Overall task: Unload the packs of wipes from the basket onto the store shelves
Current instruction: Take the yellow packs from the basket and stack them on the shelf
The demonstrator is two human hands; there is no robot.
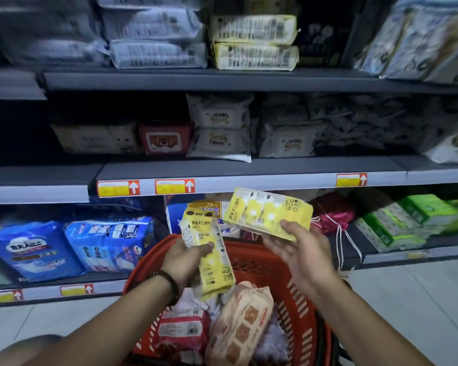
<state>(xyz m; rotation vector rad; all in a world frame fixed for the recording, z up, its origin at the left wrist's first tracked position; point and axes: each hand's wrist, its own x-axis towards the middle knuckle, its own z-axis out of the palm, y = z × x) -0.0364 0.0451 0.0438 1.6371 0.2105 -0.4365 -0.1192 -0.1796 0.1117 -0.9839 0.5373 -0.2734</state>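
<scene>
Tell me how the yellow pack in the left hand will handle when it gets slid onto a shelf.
The yellow pack looks soft: a film wrapper, so it will probably flex rather than stay rigid. The left hand pinches it near its upper end with the rest hanging below, suggesting it is light. The glossy film may be slippery.

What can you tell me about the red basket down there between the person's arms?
The red basket is plastic, rounded, with slotted walls. It sits low in front of the shelves, between the forearms. Inside lie a tan pack and a red pack, with pale packs beneath. The left hand and right hand each hold a yellow pack above it; neither hand visibly touches the basket.
</scene>
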